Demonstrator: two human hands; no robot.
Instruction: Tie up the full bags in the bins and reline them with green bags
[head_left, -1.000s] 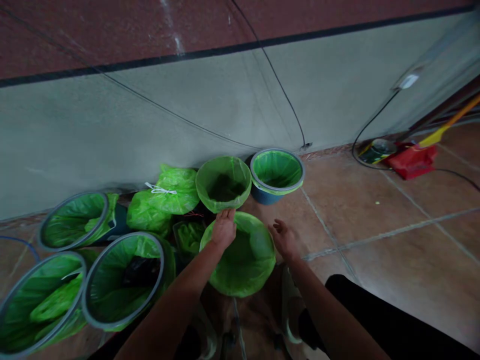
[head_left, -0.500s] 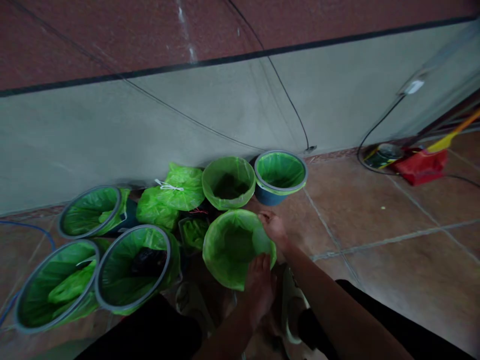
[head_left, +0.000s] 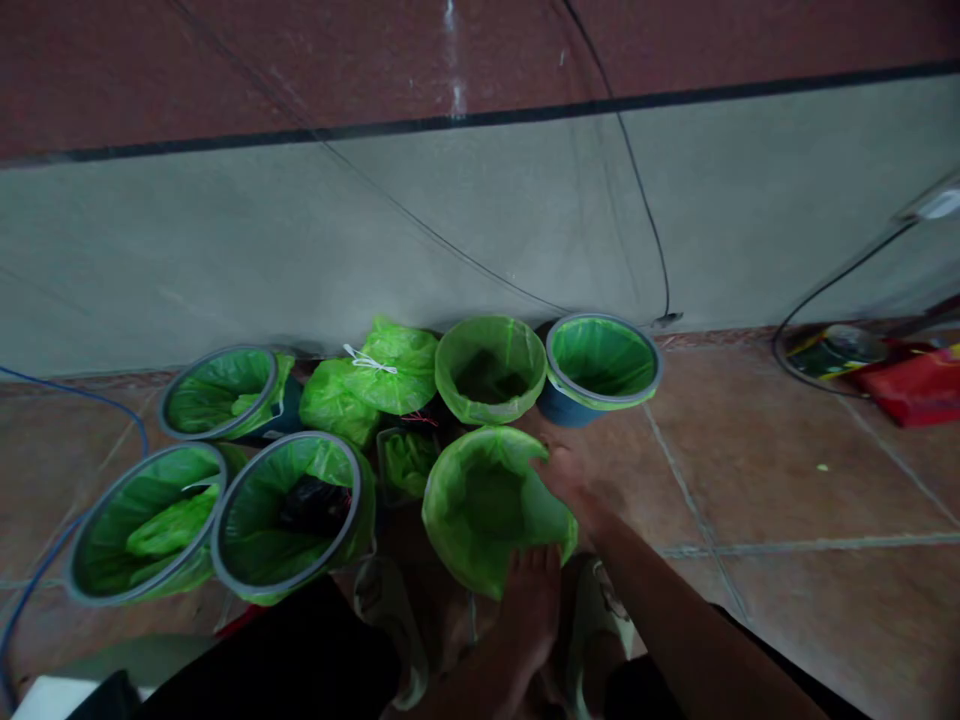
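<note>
In front of my feet stands a round bin lined with a green plastic bag (head_left: 491,500), the liner folded down over its rim. My left hand (head_left: 532,595) is at the near right edge, its fingers bent over the rim and closed on the liner; the thumb is hidden. Farther round, on the right side, my right hand (head_left: 561,470) pinches the liner's edge. No grey ring shows on this bin. Just behind it sits another green-lined bin (head_left: 491,400) with something dark inside, also ringless. Beside that is a blue bin (head_left: 574,405) with a grey ring over its liner.
Left of my feet are several ringed bins (head_left: 289,590), some holding bags. A tied green bag (head_left: 397,375) and a small lined container (head_left: 405,465) lie between. A red dustpan (head_left: 915,385) and a can (head_left: 840,350) are at right. Cables (head_left: 645,200) hang along the wall (head_left: 300,240).
The view has turned, so the bins and wall sit farther right in the picture. Both hands remain on the rim of the same bin, with only slight movement along the liner.
</note>
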